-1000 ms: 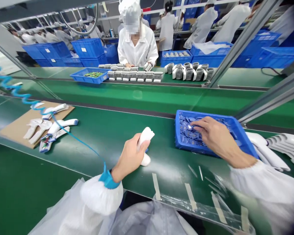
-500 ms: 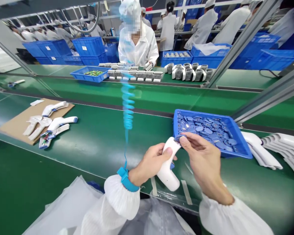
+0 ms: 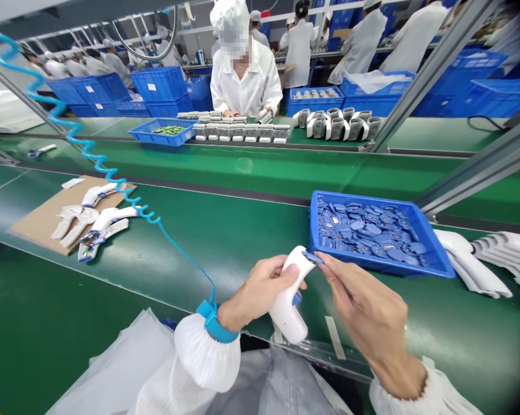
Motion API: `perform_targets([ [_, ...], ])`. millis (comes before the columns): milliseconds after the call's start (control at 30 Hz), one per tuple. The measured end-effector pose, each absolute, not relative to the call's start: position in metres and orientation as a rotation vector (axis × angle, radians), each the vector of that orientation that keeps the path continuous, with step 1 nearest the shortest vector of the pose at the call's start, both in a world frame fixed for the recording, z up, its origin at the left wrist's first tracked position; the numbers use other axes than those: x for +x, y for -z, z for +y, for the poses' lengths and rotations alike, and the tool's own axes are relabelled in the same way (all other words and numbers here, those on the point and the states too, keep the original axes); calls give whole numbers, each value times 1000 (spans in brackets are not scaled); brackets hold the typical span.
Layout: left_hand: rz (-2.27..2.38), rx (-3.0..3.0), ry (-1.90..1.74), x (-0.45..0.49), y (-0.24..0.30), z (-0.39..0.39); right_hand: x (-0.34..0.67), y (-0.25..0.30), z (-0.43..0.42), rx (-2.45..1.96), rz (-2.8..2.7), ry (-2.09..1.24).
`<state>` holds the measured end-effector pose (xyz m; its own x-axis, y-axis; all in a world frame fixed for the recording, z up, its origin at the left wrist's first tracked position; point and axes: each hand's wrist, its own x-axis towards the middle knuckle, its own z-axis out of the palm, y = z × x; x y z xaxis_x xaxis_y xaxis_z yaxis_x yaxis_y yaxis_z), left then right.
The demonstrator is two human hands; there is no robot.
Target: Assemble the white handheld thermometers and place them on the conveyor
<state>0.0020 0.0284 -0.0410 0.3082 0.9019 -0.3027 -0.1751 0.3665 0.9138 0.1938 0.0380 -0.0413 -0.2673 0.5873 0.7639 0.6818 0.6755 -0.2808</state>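
My left hand (image 3: pixel 257 291) is wrapped round a white gun-shaped thermometer housing (image 3: pixel 291 297), held above the near edge of the green belt (image 3: pixel 208 230). My right hand (image 3: pixel 364 314) pinches a small blue part (image 3: pixel 312 257) and holds it against the top end of the housing. A blue strap (image 3: pixel 217 323) on my left wrist trails a coiled blue cord (image 3: pixel 91 153) up to the left. Just beyond my hands stands a blue tray (image 3: pixel 433 262) filled with several more small blue parts.
A cardboard sheet (image 3: pixel 35 222) at the left carries several white housings. More white housings (image 3: pixel 480 265) lie to the right of the tray. Across the belt a person in white (image 3: pixel 245 75) works over rows of white parts, with blue crates behind. Metal frame bars (image 3: pixel 471 173) slant at right.
My right hand left the blue tray with a small blue part and came to the housing. My left hand lifted the housing off the belt toward me. The coiled cord swung from the middle to the left.
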Motion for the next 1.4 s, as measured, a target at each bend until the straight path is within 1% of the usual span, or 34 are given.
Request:
perform_targets([
  [100,1031,951,-872,1,41,29,194,41,38,-964,-1994,286],
  [267,1008,966,-855,1,40,29,194,41,36,-916,-2039,364],
  [467,1158,1184,-866,-4,42,29,196,47,36,-897,-2132,364],
  [600,1080,1134,-747,-8,43,30,199,50,39,-845,-2190,299],
  [667,1085,1154,-728,-10,43,30,199,48,40,-838,-2188,183],
  [700,1132,1221,-750,-11,42,30,198,45,40,-874,-2180,73],
  [833,1305,1664,-816,-12,40,28,187,37,38,-1157,-2034,-551],
  [900,1358,1857,-796,-10,40,28,179,39,36,-1221,-1947,-718],
  [1067,1444,2248,-674,-12,45,31,169,60,31,-1395,-1676,-891],
  [1100,1461,2234,-734,-14,47,30,171,63,29,-1415,-1631,-951],
  [1167,1594,2057,-965,-17,53,29,174,65,27,-1424,-1594,-1073],
  [1233,1787,1793,-1111,-16,62,30,174,64,25,-1411,-1685,-1186],
  [1267,1875,1702,-1125,-14,67,32,172,63,23,-1391,-1774,-1222],
  [1333,1973,1667,-1080,-11,76,39,163,62,19,-1361,-1931,-1181],
  [1400,1986,1708,-1034,-13,79,46,152,62,14,-1372,-1947,-1049],
])
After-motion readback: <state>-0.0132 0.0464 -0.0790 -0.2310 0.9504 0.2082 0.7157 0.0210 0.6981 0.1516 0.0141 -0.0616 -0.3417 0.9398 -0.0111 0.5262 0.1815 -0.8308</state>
